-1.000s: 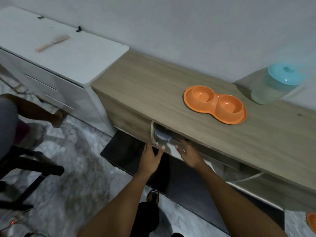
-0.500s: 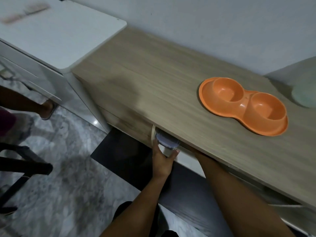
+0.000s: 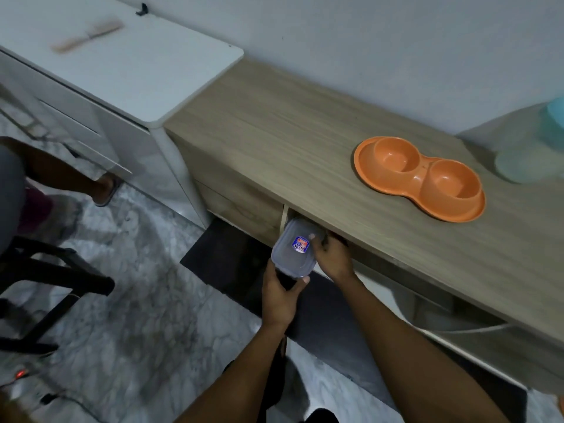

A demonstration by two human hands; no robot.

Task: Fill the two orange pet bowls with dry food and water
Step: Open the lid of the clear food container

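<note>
An orange double pet bowl lies empty on the wooden cabinet top at the right. Below the cabinet's front edge, a clear lidded plastic container with a blue and red sticker is out of the open compartment. My left hand grips its near end from below. My right hand holds its far right side, thumb on the lid. At the right edge stands a pale green jug with a turquoise lid, partly cut off.
A white cabinet with a comb-like item on top adjoins the wooden one on the left. A black stool and another person's leg are at the left. A dark mat lies on the marble floor.
The container has come out of the compartment, toward me and up. My right hand came out from under the cabinet top and took hold of it.
</note>
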